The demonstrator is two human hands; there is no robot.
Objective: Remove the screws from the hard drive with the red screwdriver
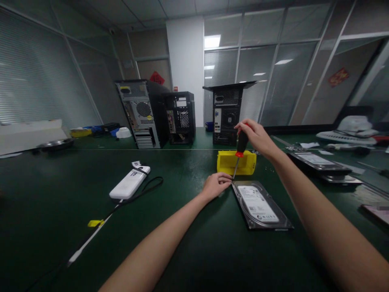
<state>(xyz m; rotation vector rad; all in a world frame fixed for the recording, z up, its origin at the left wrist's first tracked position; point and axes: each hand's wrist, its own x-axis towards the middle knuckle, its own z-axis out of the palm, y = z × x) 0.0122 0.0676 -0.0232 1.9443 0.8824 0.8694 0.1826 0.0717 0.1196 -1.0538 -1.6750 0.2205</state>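
A hard drive (pixel 258 205) with a white label lies flat on the green table (pixel 194 243). My right hand (pixel 253 136) is wrapped round the black and red handle of a screwdriver (pixel 242 144), whose shaft slants down to the drive's far left corner. At that same corner rests my left hand (pixel 216 185), fingers pressed together beside the screwdriver tip; whatever they pinch is too small to make out. Just behind both, a yellow bin (pixel 226 163) lies on the table.
Three computer cases stand at the back: a large one (pixel 142 115), a smaller one (pixel 182 117) and one at the centre right (pixel 226 115). A white power bank (pixel 130 182) with cables lies left. More drives (pixel 319 162) are stacked right.
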